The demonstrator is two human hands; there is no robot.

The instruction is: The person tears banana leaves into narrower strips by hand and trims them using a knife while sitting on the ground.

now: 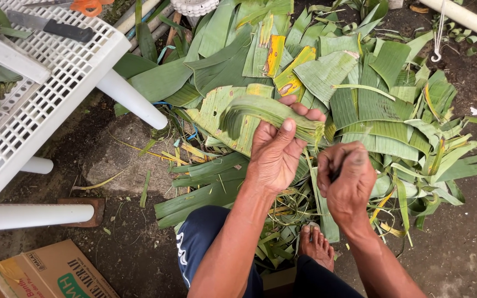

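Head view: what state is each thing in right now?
Left hand: gripping the folded banana leaf.
Right hand: fisted around something dark, mostly hidden.
Folded banana leaf: curved, held above the pile.
Leaf pile: spread across the ground.
Knife: lying flat on the white table.

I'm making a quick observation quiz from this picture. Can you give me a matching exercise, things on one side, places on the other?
Things:
1. folded banana leaf strip
2. black-handled knife
3. cardboard box
4. orange-handled scissors

Places:
A. bottom left on the ground
B. in the left hand
C. top edge of the white table
D. on the table's lattice top, beside the scissors

Pairs: 1-B, 2-D, 3-A, 4-C
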